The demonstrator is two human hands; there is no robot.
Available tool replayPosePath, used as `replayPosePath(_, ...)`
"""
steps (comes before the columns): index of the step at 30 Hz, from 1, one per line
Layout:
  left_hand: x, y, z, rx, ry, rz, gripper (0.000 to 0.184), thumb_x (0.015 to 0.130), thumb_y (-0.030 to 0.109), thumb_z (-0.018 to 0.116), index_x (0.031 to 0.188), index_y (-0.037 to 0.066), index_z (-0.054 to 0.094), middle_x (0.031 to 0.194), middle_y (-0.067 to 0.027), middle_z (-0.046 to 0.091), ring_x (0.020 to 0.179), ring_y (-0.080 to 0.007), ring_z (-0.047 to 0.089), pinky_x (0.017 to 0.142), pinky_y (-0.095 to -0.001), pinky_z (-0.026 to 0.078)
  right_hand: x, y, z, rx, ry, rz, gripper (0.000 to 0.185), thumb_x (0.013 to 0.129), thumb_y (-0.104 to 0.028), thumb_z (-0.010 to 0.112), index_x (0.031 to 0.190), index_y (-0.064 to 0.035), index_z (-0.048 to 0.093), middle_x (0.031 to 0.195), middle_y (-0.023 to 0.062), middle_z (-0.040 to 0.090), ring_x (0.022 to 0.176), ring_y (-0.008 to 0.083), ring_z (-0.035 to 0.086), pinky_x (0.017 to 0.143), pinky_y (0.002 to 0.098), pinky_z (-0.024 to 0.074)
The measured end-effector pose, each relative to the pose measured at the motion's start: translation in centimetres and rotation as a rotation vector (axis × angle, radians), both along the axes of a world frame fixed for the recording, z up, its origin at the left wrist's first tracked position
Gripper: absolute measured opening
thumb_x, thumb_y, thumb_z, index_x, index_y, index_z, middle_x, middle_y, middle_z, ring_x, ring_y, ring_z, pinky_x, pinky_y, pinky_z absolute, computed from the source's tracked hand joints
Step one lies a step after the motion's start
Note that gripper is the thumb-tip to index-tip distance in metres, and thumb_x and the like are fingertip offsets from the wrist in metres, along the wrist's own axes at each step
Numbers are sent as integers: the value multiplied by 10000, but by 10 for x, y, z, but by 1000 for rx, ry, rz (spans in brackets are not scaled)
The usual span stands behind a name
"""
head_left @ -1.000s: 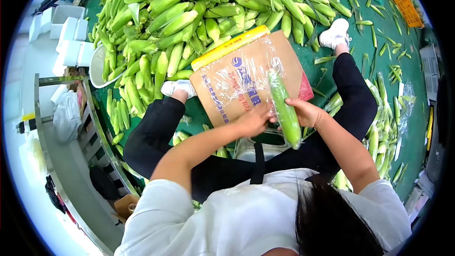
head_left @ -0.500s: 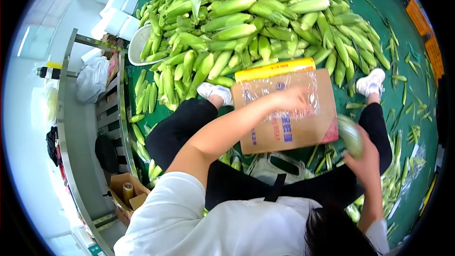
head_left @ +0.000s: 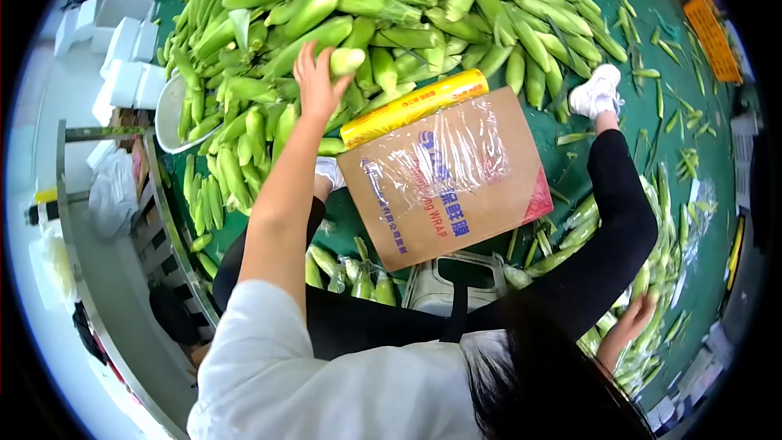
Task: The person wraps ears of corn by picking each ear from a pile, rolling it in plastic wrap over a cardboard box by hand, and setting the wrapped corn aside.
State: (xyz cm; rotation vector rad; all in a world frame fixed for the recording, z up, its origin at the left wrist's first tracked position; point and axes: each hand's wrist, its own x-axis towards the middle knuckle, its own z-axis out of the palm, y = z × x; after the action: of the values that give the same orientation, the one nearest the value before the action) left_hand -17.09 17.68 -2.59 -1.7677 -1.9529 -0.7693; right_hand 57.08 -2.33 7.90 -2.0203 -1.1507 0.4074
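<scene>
My left hand (head_left: 319, 85) reaches to the near edge of a big heap of green corn in husks (head_left: 383, 4). Its fingers and thumb are around an ear of corn (head_left: 348, 62), whose pale end sticks out to the right. Down at the right, my right hand (head_left: 629, 327) is over a pile of plastic-wrapped corn (head_left: 643, 277), fingers stretched out and partly hidden. Between my legs lies a cardboard box (head_left: 448, 183) with clear film on its top. A yellow roll of cling film (head_left: 415, 107) lies along the box's far edge.
A white tub (head_left: 169, 118) stands left of the heap, near white foam boxes (head_left: 122, 49). A metal rack (head_left: 106, 277) runs along the left. Orange crates (head_left: 710, 37) are at the far right. Below the box is a grey plastic stool (head_left: 428, 285). Loose husks (head_left: 688, 118) litter the green floor.
My left hand has gone from the film on the box to the corn heap. My right hand has moved down to the wrapped pile, and the wrapped corn it held is out of it. The view has shifted.
</scene>
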Motion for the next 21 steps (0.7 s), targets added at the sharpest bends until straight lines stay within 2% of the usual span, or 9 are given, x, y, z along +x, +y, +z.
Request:
replayPosePath(4, 114, -32, 49, -435, -265, -560, 698, 735, 276, 832, 1344, 97, 542, 1264, -179, 553, 1109, -371, 569, 954, -527, 444, -193, 163, 20, -409, 312, 584, 324, 982, -195, 611, 1266, -49, 670, 990, 29, 729, 822, 113, 621, 753, 239, 496)
replayPosePath(5, 147, -42, 46, -579, -195, -540, 693, 737, 282, 829, 1343, 101, 546, 1248, -174, 556, 1121, -361, 562, 963, -507, 444, -211, 182, -67, -430, 201, 747, 373, 971, -248, 617, 1264, -21, 658, 999, 101, 744, 822, 193, 674, 770, 305, 527)
replayPosePath(6, 177, -47, 39, -718, -118, -511, 688, 738, 288, 825, 1342, 106, 551, 1231, -170, 559, 1134, -352, 556, 972, -486, 444, -267, 186, -64, -511, -152, 687, 439, 923, -367, 673, 1177, -10, 686, 1060, 218, 715, 999, 350, 694, 893, 405, 530)
replayPosePath(7, 204, -53, 16, -690, -132, -387, 708, 734, 295, 826, 1355, 113, 538, 1220, -159, 558, 1152, -335, 545, 989, -489, 433, -293, 181, -104, -261, -475, 744, 357, 957, -292, 603, 1135, 5, 692, 1009, 225, 713, 929, 387, 696, 862, 439, 531)
replayPosePath(10, 227, -64, -6, -657, -151, -154, 725, 743, 248, 800, 1387, 111, 497, 1226, -138, 546, 1203, -315, 510, 1046, -501, 395, -312, 178, -129, -581, -241, 792, 295, 961, -258, 599, 1062, 7, 683, 1013, 204, 708, 986, 345, 689, 919, 406, 513)
replayPosePath(12, 231, -71, -12, -636, -193, -133, 744, 744, 198, 771, 1412, 99, 457, 1248, -143, 532, 1222, -323, 496, 1071, -514, 370, -284, 189, -150, -503, 657, 595, 173, 926, -198, 661, 916, -26, 677, 1100, 191, 684, 1006, 347, 655, 923, 398, 502)
replayPosePath(13, 229, -73, -21, -617, -218, -157, 766, 739, 175, 756, 1427, 92, 431, 1262, -152, 524, 1226, -332, 493, 1077, -522, 360, -289, 194, -151, -115, 694, 661, 101, 903, -102, 656, 830, -38, 627, 1139, 150, 667, 1021, 324, 625, 948, 397, 473)
replayPosePath(19, 222, -110, -45, -128, -765, -223, 481, 764, 120, 703, 1224, 81, 571, 1288, -159, 519, 1243, -343, 495, 1091, -485, 355, -381, 216, -155, 181, -31, 1551, 380, 788, -263, 794, 1075, -69, 638, 1313, 127, 594, 1175, 312, 559, 977, 449, 445)
replayPosePath(21, 202, -167, -48, -324, -510, -329, 456, 786, 143, 717, 1214, 82, 572, 1294, -159, 526, 1232, -331, 496, 1088, -468, 358, -389, 219, -150, 268, -201, 1671, 611, 747, -335, 803, 1274, -119, 582, 1339, 102, 583, 1191, 306, 553, 978, 448, 449)
